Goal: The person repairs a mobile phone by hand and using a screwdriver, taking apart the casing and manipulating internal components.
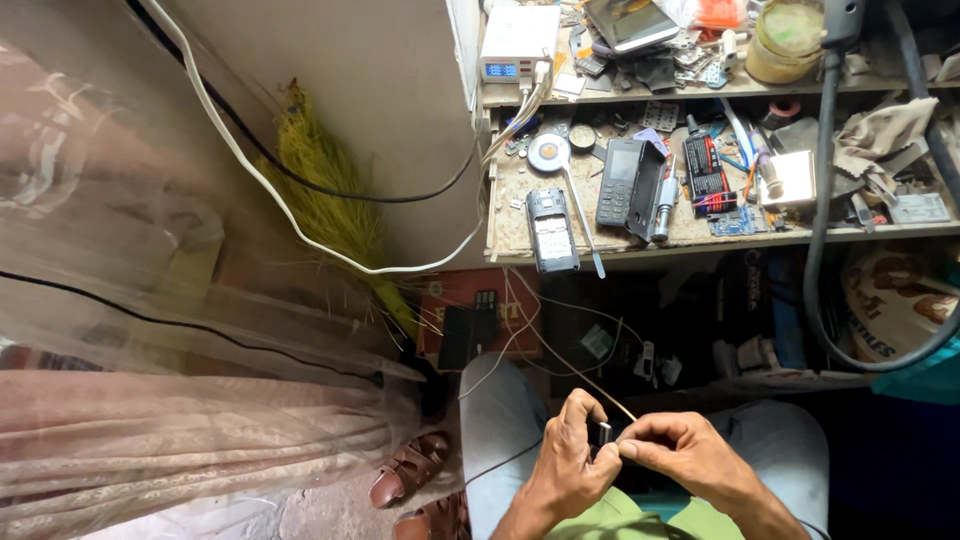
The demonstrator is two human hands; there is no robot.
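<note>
**Two hands pinching a small dark part over the lap, below a cluttered repair surface**

From the head camera I saw both hands held close together over the lap, low in the view. The left hand had its fingers curled and pressed together around a small dark part, thumb against the side. The right hand met it from the other side, thumb and forefinger pinching the same part, so the fingertips of both hands nearly touched. I could not tell what kind of part it was; it was mostly hidden by the fingers. A thin pale wire ran up and away from the fingers toward the surface above.

Beyond the fingers, higher in the view, a worn surface carried many things. An opened phone with its back off lay at the near edge, straight above the left hand's fingers. A dark keypad phone lay just to the right of it, next to a small round disc. Farther right lay a small green circuit board and a crumpled cloth. On a shelf above stood a white charger box with a blue lit display.

To the left of the fingers, on the floor, lay a pair of brown sandals, and beyond them a yellow broom leaned against the wall.
</note>
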